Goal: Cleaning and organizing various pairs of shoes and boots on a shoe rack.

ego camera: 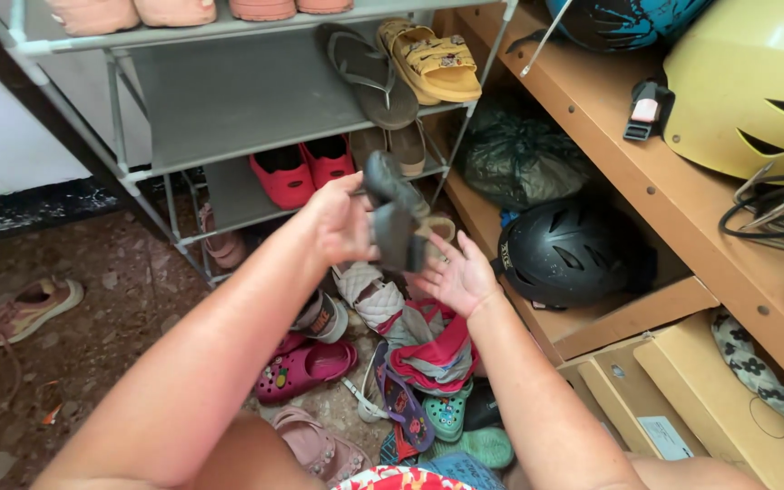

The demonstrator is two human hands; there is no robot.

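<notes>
A dark grey shoe (394, 213) sits just above the middle of the frame, held in the air in front of the shoe rack (229, 100). Its long axis runs nearly up and down, tilted a little, with the upper end leaning toward the upper left and the lower end pointing down toward the pile of shoes (383, 363) on the floor. Whether the upper end is toe or heel cannot be told. The left hand (342, 218) has its grip pressed together on the shoe's left side, fingers curled around it. The right hand (460, 272) is just below and to the right of the shoe, palm up, its grip spread, fingertips near the shoe's lower end; whether they touch it cannot be told.

Below the hands the pile holds a pink clog (306, 367), green clogs (465, 426), a purple sandal (401, 404) and a red and grey shoe (433, 354). On the rack behind are red shoes (301, 168), grey flip-flops (369, 73) and yellow slides (433, 59).

To the right a wooden shelf (610, 154) carries a yellow helmet (746, 86), with a black helmet (569, 249) and a dark plastic bag (514, 150) underneath. Cardboard boxes (682, 399) stand at lower right. The floor (93, 327) is rough, mottled brown stone, with a pink sneaker (24, 308) lying at the left edge.
</notes>
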